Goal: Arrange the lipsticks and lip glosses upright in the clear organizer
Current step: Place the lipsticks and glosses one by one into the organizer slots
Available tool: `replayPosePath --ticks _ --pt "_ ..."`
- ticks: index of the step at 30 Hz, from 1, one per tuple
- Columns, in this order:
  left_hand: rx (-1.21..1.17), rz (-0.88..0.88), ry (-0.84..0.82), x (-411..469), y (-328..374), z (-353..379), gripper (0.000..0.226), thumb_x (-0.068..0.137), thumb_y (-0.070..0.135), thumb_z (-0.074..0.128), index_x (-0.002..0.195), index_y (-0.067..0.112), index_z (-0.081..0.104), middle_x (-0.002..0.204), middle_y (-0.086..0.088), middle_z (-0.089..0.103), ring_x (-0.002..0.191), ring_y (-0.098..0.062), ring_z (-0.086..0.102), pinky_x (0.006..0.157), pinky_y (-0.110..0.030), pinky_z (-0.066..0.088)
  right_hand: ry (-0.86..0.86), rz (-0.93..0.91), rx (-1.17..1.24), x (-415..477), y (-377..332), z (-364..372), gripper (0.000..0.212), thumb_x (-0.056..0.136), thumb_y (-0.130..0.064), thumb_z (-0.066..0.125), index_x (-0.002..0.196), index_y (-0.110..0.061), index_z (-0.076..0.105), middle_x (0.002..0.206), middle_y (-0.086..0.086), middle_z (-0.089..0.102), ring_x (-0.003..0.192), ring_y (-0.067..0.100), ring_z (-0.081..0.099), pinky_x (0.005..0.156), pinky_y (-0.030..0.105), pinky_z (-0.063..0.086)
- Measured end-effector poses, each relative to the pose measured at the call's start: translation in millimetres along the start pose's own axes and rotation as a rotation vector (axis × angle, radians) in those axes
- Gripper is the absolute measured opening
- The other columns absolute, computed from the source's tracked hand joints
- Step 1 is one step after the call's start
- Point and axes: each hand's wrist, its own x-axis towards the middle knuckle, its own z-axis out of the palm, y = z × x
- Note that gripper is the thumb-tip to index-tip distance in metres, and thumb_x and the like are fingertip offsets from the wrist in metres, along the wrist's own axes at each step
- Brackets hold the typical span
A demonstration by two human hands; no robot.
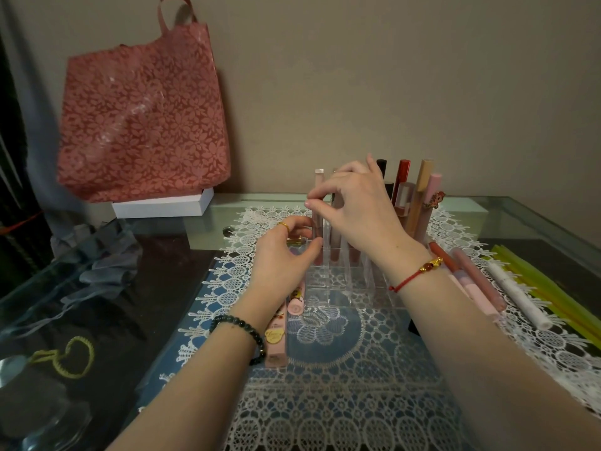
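Centrally, a pale pink lip gloss (318, 203) stands upright in the clear organizer (328, 288), at ten o'clock from the right hand (361, 209), whose thumb and fingertips pinch it. The left hand (283, 258), fingers curled, grips the organizer's nine o'clock wall. Script on the pink box (278, 336) is unreadable.

One wide-angle camera, worn on the head, looks forward and down across the glass table (520, 216), close in. The clear organizer (338, 288) sits near frame centre; the wall (390, 76) fills twelve o'clock, the pink bag (143, 118) ten.
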Motion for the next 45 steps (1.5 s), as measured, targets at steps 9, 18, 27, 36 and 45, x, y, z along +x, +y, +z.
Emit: replayPosePath --ticks 9,18,27,36,45 --pt "-0.071 -0.018 0.000 -1.4 2.3 -2.2 0.025 0.080 0.020 0.065 0.103 0.025 0.060 0.089 0.013 0.065 0.085 0.004 0.059 0.071 -0.001 0.042 0.058 0.021 0.072 3.1 -1.2 -11.7 0.018 0.079 -0.033 0.064 0.092 -0.021 0.071 0.095 -0.006 0.068 0.096 0.009 0.042 0.109 0.039 0.012" --pt "-0.077 -0.081 0.075 8.1 2.0 -30.5 0.022 0.084 0.020 0.060 0.106 0.022 0.059 0.096 0.010 0.064 0.091 -0.003 0.058 0.068 -0.002 0.040 0.075 0.061 0.225 -8.1 -9.7 -38.1 0.020 0.081 -0.033 0.063 0.100 -0.027 0.065 0.086 -0.022 0.054 0.092 -0.003 0.043 0.078 0.006 0.030" --pt "0.109 -0.205 -0.074 -16.6 -17.7 -52.4 0.029 0.081 0.026 0.064 0.110 0.022 0.059 0.100 0.006 0.063 0.090 -0.009 0.059 0.073 -0.021 0.044 -0.153 0.136 0.271 -49.9 -18.6 -30.3 0.028 0.082 -0.023 0.061 0.109 -0.022 0.060 0.099 -0.016 0.055 0.096 -0.001 0.048 0.096 0.029 0.041" --pt "0.144 -0.260 -0.157 -27.3 -7.6 -41.7 0.023 0.076 0.039 0.066 0.093 0.029 0.055 0.080 0.011 0.062 0.068 0.000 0.055 0.046 -0.007 0.039 -0.233 0.162 0.251 -68.4 -10.5 -11.0 0.027 0.081 -0.023 0.062 0.109 -0.025 0.060 0.094 -0.019 0.051 0.092 -0.002 0.046 0.096 0.028 0.038" --pt "0.268 -0.289 -0.177 -21.8 -4.3 -44.4 0.027 0.073 0.039 0.070 0.091 0.024 0.056 0.072 0.003 0.066 0.060 -0.004 0.058 0.049 -0.014 0.038 -0.292 0.155 0.185 -76.1 -1.5 -2.3 0.030 0.083 -0.025 0.059 0.113 -0.025 0.058 0.093 -0.019 0.048 0.086 -0.002 0.042 0.082 0.017 0.032"
